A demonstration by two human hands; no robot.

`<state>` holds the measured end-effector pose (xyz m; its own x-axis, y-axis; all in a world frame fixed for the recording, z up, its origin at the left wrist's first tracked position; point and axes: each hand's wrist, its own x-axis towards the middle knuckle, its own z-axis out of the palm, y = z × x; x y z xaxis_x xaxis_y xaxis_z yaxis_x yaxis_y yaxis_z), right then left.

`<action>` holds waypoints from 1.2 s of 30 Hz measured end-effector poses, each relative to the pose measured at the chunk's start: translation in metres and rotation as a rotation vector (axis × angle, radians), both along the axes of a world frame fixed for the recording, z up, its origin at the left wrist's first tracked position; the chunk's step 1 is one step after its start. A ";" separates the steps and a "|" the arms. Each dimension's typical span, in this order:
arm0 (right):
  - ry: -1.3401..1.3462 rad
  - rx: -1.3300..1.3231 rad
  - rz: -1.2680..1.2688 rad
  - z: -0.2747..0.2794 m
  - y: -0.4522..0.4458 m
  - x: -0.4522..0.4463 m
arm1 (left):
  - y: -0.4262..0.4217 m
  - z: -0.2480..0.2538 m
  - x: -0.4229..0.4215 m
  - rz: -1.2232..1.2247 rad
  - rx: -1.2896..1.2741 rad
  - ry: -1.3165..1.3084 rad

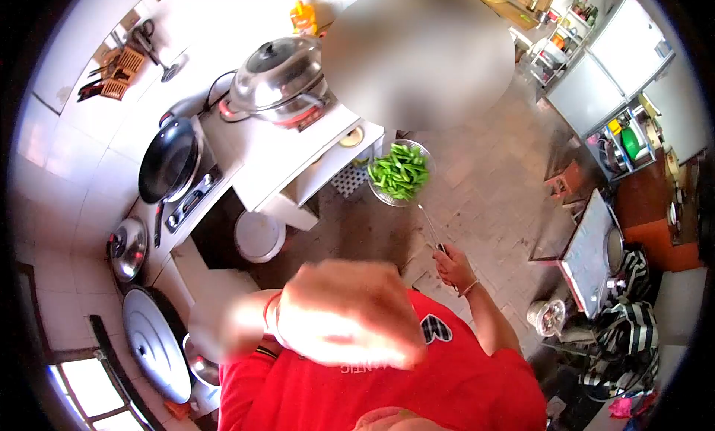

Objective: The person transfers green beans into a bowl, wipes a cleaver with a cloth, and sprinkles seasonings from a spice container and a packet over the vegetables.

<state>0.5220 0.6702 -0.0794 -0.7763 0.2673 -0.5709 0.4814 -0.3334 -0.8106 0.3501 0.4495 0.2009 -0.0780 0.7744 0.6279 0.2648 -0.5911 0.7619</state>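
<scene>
Noted from where I stand, left to right: wall holder (124,73), one, brown, with several utensils; domed metal lid (129,246), one, just beside the stove (195,201); large grey lid (155,345), one, nearer the person; stove, one; frying pan (167,161), one, black, set on the stove; white tabletop (252,149), one, bearing a steamer pot (277,77), one, its lid on; white bucket (259,236), one, on the floor beside that tabletop; orange-yellow bottle (303,18), one, behind the pot; left hand (350,312), one, blurred and close up; whether its grip is apart, together or clamped on something, I cannot tell; strainer (388,198), one, round, long-handled, held out over the floor near the tabletop's end; green vegetables (401,170), one heap, cut, pieces too many to count, lying in the strainer; right hand (456,269), one, grip clamped on the strainer's handle (430,226); bracelet (468,287), one, at the right wrist; clear tub (547,317), one, with contents I cannot make out; white upright unit (624,43), one, at far right.
</scene>
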 end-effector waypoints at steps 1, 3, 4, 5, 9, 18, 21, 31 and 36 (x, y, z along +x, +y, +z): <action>-0.007 0.010 -0.035 0.000 0.021 0.001 | 0.018 -0.016 -0.006 0.037 -0.087 -0.170; -0.031 0.023 -0.102 -0.005 0.055 0.008 | 0.055 -0.056 -0.022 0.194 -0.275 -0.240; -0.027 0.025 -0.130 -0.007 0.071 0.011 | 0.071 -0.085 -0.029 0.236 -0.370 -0.417; -0.019 0.024 -0.158 -0.010 0.085 0.012 | 0.082 -0.112 -0.040 0.249 -0.530 -0.592; 0.002 -0.045 -0.296 -0.012 0.141 -0.001 | 0.110 -0.225 -0.084 0.441 -0.754 -0.797; -0.034 -0.038 -0.271 -0.019 0.258 -0.091 | 0.217 -0.323 -0.219 0.835 -0.682 -0.932; -0.086 -0.066 -0.242 -0.016 0.297 -0.132 | 0.283 -0.345 -0.282 0.909 -0.550 -0.988; -0.058 -0.052 0.014 0.001 0.413 -0.237 | 0.422 -0.390 -0.443 1.468 -0.986 -0.793; -0.011 -0.021 0.166 -0.002 0.467 -0.285 | 0.439 -0.427 -0.466 1.701 -1.278 -0.428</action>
<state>0.2375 1.1370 -0.0814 -0.8022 0.1239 -0.5840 0.5404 -0.2653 -0.7985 -0.1158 0.8881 -0.2262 -0.9142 -0.3010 -0.2713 -0.4050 0.7032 0.5843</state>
